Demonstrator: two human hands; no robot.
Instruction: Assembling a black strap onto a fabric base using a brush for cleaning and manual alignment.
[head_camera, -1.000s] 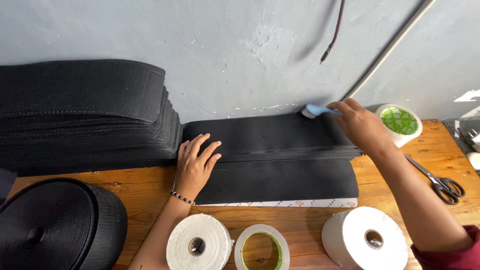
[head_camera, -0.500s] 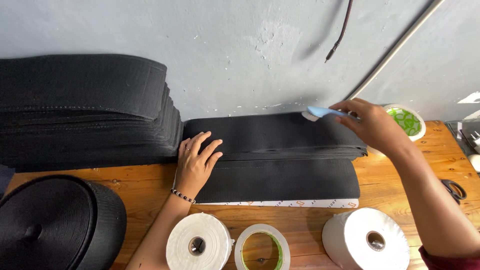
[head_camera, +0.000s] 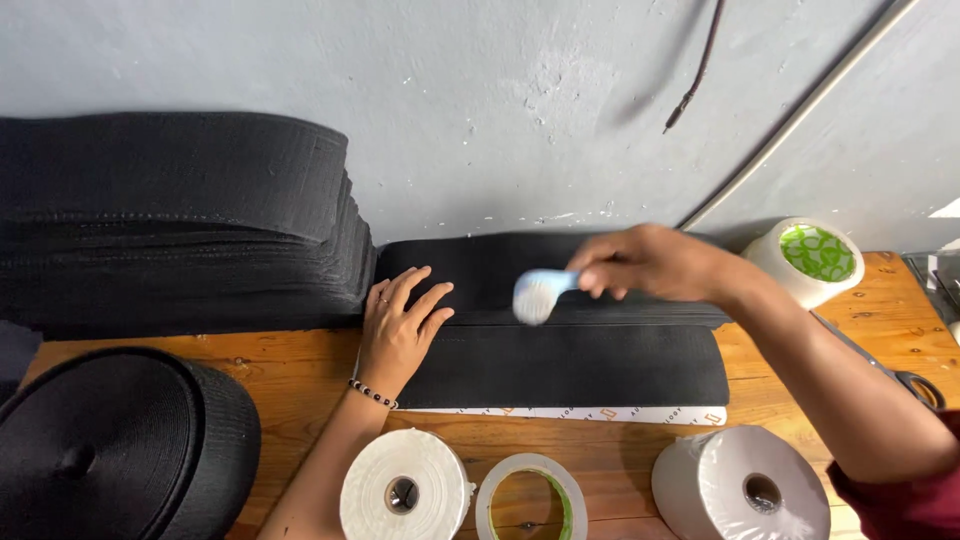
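One tall stack of black strips (head_camera: 180, 220) is sitting against the wall, one big black webbing roll (head_camera: 110, 450) below it. I'm pressing my left hand (head_camera: 400, 325), fingers spread flat and gripping nothing, on the one black strip (head_camera: 580, 350) lying mid-table. My right hand (head_camera: 650, 262) is clamping one light-blue brush (head_camera: 538, 295) over it. Four tape rolls: two white (head_camera: 405, 490) (head_camera: 742, 485), one thin (head_camera: 530, 497), one green-cored (head_camera: 810, 258). One pair of scissors (head_camera: 915, 380).

A long, narrow white label strip (head_camera: 570, 413) with small dark and orange markings lay along the near edge of the black fabric piece (head_camera: 570, 365) on the wooden table (head_camera: 300, 380). 1 white roll (head_camera: 742, 490) at the lower right was wrapped in clear plastic film. No signs or screens showed.
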